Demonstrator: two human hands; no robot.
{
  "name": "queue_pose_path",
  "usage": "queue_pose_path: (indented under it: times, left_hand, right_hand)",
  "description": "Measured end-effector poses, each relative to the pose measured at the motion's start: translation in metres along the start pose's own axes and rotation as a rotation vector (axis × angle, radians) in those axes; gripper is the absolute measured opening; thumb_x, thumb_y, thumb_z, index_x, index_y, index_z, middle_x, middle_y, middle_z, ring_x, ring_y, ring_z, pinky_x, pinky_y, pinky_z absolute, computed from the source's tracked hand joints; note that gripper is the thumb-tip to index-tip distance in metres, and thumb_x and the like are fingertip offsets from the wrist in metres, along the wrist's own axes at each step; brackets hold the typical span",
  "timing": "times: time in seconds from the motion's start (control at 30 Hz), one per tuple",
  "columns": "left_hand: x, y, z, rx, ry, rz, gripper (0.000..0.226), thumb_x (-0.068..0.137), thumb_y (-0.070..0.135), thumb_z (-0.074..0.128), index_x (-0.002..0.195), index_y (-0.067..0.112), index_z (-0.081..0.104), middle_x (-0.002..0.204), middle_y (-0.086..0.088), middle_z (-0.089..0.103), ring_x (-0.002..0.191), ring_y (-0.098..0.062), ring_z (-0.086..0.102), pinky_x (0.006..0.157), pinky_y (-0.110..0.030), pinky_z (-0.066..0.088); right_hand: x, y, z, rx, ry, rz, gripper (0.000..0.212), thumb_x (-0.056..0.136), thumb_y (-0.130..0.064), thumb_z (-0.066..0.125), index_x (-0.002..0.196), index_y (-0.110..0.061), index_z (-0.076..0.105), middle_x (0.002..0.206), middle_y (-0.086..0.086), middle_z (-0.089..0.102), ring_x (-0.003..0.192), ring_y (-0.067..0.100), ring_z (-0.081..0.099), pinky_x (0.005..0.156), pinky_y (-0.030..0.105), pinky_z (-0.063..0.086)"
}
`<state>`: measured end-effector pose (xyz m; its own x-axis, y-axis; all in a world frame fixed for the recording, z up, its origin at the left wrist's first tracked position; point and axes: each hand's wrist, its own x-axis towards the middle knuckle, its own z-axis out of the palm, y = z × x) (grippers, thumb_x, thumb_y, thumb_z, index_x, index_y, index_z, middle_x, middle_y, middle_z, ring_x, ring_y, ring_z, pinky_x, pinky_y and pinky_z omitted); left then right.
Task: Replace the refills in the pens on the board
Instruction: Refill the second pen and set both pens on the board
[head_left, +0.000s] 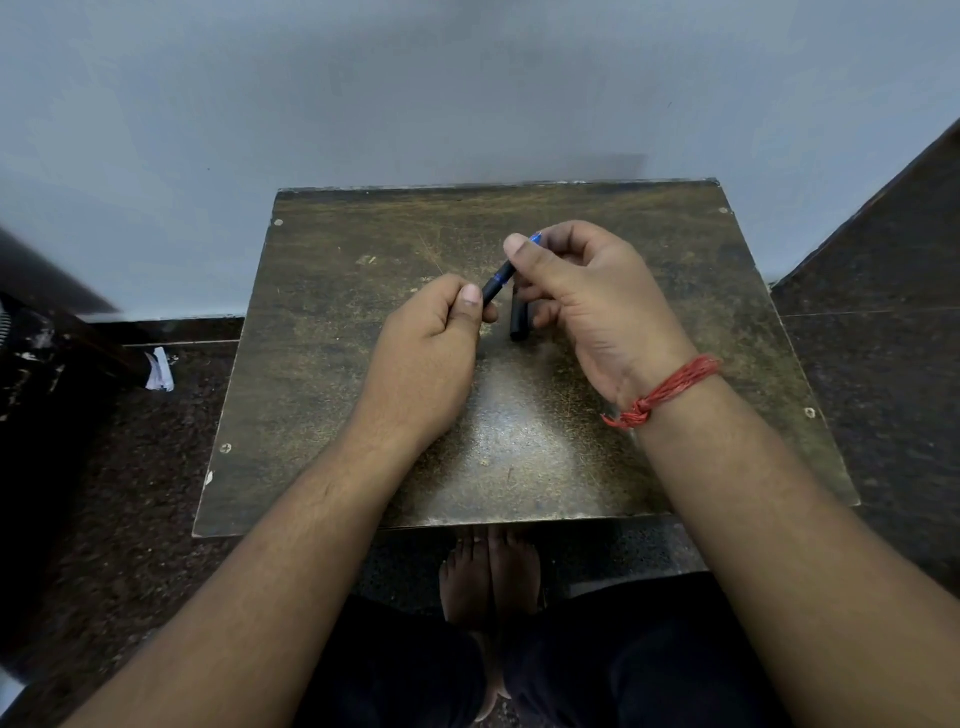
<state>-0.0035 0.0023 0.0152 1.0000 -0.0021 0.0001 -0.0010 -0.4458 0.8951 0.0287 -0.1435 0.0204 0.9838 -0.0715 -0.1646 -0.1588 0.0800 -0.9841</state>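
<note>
Your left hand (434, 332) curls round the dark lower end of a pen (496, 283), thumb on top, while your right hand (582, 291) pinches the pen's blue upper part between thumb and forefinger, so the pen runs slantwise between both hands, raised a little above the middle of the board (363, 364). Your right hand's lower fingers also hold a second black tube (519, 319), which hangs almost upright just beside the pen; whether it is a cap or a barrel half you cannot tell. A red thread band (662, 392) circles your right wrist. The worn brown board stands against a pale wall (467, 78); your bare feet (491, 577) show below its near edge
</note>
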Motion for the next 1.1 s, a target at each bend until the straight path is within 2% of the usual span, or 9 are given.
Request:
queue_pose_path:
  times: [0.1, 0.23, 0.33, 0.5, 0.63, 0.8, 0.9, 1.0, 1.1]
  left_hand:
    - [-0.0003, -0.0005, -0.0002, 0.006, -0.010, -0.005, 0.031, 0.105, 0.031, 0.040, 0.088, 0.020, 0.064, 0.067, 0.011, 0.051, 0.056, -0.002, 0.041, 0.055, -0.024, 0.032]
    - [0.0011, -0.0022, -0.0008, -0.019, -0.008, -0.001, 0.031, 0.105, 0.031, 0.040, 0.087, 0.020, 0.064, 0.063, 0.011, 0.049, 0.052, -0.001, 0.039, 0.053, -0.024, 0.031]
    - [0.0010, -0.0027, -0.0005, -0.017, -0.013, 0.001, 0.031, 0.105, 0.032, 0.040, 0.088, 0.021, 0.064, 0.063, 0.011, 0.049, 0.052, -0.001, 0.040, 0.054, -0.025, 0.032]
    - [0.0010, -0.0021, -0.0005, -0.025, -0.012, -0.003, 0.031, 0.105, 0.032, 0.040, 0.088, 0.020, 0.064, 0.064, 0.012, 0.049, 0.054, -0.002, 0.040, 0.055, -0.026, 0.032]
    - [0.0003, -0.0016, -0.0002, -0.006, -0.010, -0.001, 0.031, 0.105, 0.031, 0.040, 0.088, 0.020, 0.064, 0.065, 0.012, 0.049, 0.053, -0.001, 0.039, 0.054, -0.025, 0.031]
    - [0.0013, -0.0029, 0.0000, -0.019, -0.001, 0.000, 0.031, 0.105, 0.030, 0.041, 0.088, 0.018, 0.064, 0.063, 0.012, 0.049, 0.052, -0.001, 0.039, 0.053, -0.025, 0.031]
    - [0.0013, -0.0029, -0.0001, -0.007, -0.008, 0.001, 0.031, 0.105, 0.031, 0.040, 0.089, 0.018, 0.065, 0.064, 0.011, 0.049, 0.053, -0.001, 0.040, 0.054, -0.025, 0.031]
    - [0.0017, -0.0034, -0.0005, -0.007, -0.002, 0.006, 0.031, 0.105, 0.030, 0.041, 0.088, 0.019, 0.065, 0.064, 0.011, 0.049, 0.054, -0.004, 0.040, 0.055, -0.027, 0.032]
    - [0.0017, -0.0035, -0.0002, -0.003, -0.002, 0.005, 0.031, 0.104, 0.030, 0.041, 0.088, 0.019, 0.065, 0.063, 0.011, 0.049, 0.053, -0.002, 0.040, 0.054, -0.027, 0.031]
  right_hand:
    - [0.0007, 0.0001, -0.0001, 0.017, -0.013, -0.022, 0.004, 0.088, -0.011, 0.071, 0.088, -0.013, 0.067, 0.086, 0.010, 0.069, 0.078, 0.021, 0.062, 0.058, 0.029, 0.046]
    - [-0.0014, -0.0055, -0.0011, 0.169, -0.067, 0.018, 0.027, 0.088, 0.010, 0.052, 0.106, -0.005, 0.066, 0.102, 0.012, 0.076, 0.092, 0.022, 0.072, 0.071, 0.027, 0.053]
    - [-0.0020, -0.0059, -0.0014, 0.152, -0.062, 0.026, 0.024, 0.090, 0.005, 0.057, 0.110, -0.005, 0.064, 0.108, 0.014, 0.075, 0.097, 0.023, 0.072, 0.077, 0.031, 0.055]
    - [0.0001, 0.0006, -0.0006, -0.031, 0.009, -0.021, 0.012, 0.088, -0.021, 0.074, 0.089, -0.015, 0.065, 0.083, 0.006, 0.070, 0.076, 0.016, 0.065, 0.066, 0.036, 0.051]
    - [0.0009, 0.0004, -0.0021, -0.018, -0.017, -0.040, 0.003, 0.088, -0.012, 0.071, 0.090, -0.014, 0.070, 0.084, 0.005, 0.072, 0.079, 0.018, 0.066, 0.069, 0.036, 0.051]
    - [-0.0021, -0.0060, -0.0028, 0.131, -0.086, 0.004, 0.033, 0.088, 0.010, 0.054, 0.114, -0.006, 0.066, 0.105, 0.013, 0.076, 0.096, 0.020, 0.071, 0.079, 0.031, 0.055]
    - [-0.0013, -0.0057, -0.0026, 0.133, -0.053, 0.034, 0.029, 0.090, 0.003, 0.058, 0.116, -0.007, 0.064, 0.106, 0.011, 0.076, 0.093, 0.021, 0.072, 0.078, 0.032, 0.057]
    - [0.0006, -0.0019, -0.0020, 0.032, -0.006, 0.022, 0.010, 0.088, -0.016, 0.072, 0.096, -0.014, 0.066, 0.090, 0.005, 0.073, 0.082, 0.020, 0.069, 0.067, 0.033, 0.053]
    - [0.0012, 0.0015, -0.0022, -0.051, 0.011, 0.001, 0.013, 0.087, -0.025, 0.075, 0.086, -0.017, 0.066, 0.076, 0.000, 0.070, 0.075, 0.016, 0.065, 0.065, 0.033, 0.049]
